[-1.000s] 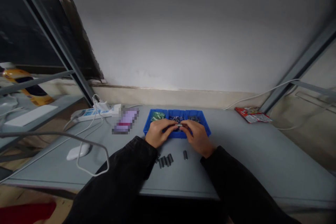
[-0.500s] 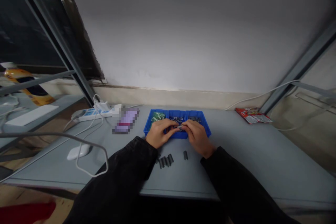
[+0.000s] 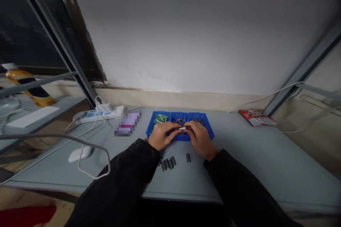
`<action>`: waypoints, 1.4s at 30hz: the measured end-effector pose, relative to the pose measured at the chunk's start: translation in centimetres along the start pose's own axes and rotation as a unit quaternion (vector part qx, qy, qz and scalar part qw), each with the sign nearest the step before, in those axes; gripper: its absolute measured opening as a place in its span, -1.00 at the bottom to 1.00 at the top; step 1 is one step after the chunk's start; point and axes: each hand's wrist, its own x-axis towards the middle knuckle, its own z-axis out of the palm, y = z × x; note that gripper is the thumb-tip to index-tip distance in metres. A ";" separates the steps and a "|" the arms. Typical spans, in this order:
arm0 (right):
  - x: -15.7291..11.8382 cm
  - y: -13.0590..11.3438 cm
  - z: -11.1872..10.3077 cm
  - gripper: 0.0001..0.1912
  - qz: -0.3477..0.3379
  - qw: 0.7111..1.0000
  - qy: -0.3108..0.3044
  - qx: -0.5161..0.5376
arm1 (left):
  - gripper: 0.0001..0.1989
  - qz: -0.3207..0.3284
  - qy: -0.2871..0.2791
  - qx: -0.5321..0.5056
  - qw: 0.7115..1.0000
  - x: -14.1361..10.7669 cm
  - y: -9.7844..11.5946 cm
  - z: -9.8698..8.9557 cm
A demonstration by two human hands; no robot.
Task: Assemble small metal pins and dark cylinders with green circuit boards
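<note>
My left hand (image 3: pixel 162 135) and my right hand (image 3: pixel 200 139) meet above the front of a blue three-part bin (image 3: pixel 207 118). Between their fingertips they pinch a small, pale, bar-shaped piece (image 3: pixel 182 128), too small to name more exactly. Green pieces (image 3: pixel 161 118) lie in the bin's left compartment. Thin shiny metal pins (image 3: pixel 180 121) fill the middle one, and dark pieces (image 3: pixel 198 121) show in the right one, partly behind my right hand. On the table below my hands, several dark ribbed cylinders (image 3: pixel 167 164) lie in a group, and one dark cylinder (image 3: pixel 188 158) lies apart.
A purple phone (image 3: pixel 129 122) and a white power strip (image 3: pixel 99 114) lie to the left. Looping cables reach past a white rounded case (image 3: pixel 80 154). At the back right is a red packet (image 3: pixel 256 117). The wall stands behind the table (image 3: pixel 255 163).
The piece between my fingertips now shows a brighter, whiter side and looks slightly turned. Both hands have stayed nearly in place, and the things on the table have not moved.
</note>
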 end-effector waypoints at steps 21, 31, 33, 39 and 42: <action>-0.1 0.3 0.1 -0.84 -0.005 1.000 -0.020 0.000 | -0.83 -0.001 0.005 0.007 1.000 0.0 0.0 0.0; 0.1 0.0 0.0 -0.69 -0.006 0.999 -0.019 -0.026 | -0.83 0.004 -0.005 0.016 1.000 0.0 0.1 -0.1; 0.2 0.0 -0.1 -0.68 -0.001 0.999 -0.009 -0.031 | -0.83 0.009 0.002 0.017 1.000 0.0 0.0 0.0; 0.4 1.7 -1.0 -0.81 0.053 0.991 0.076 -0.092 | -0.85 -0.018 0.042 0.048 0.998 0.2 -0.3 -0.2; 0.3 3.3 -1.5 -0.85 0.098 0.976 0.096 -0.167 | -0.81 -0.076 0.069 0.142 0.985 0.1 -1.1 -2.1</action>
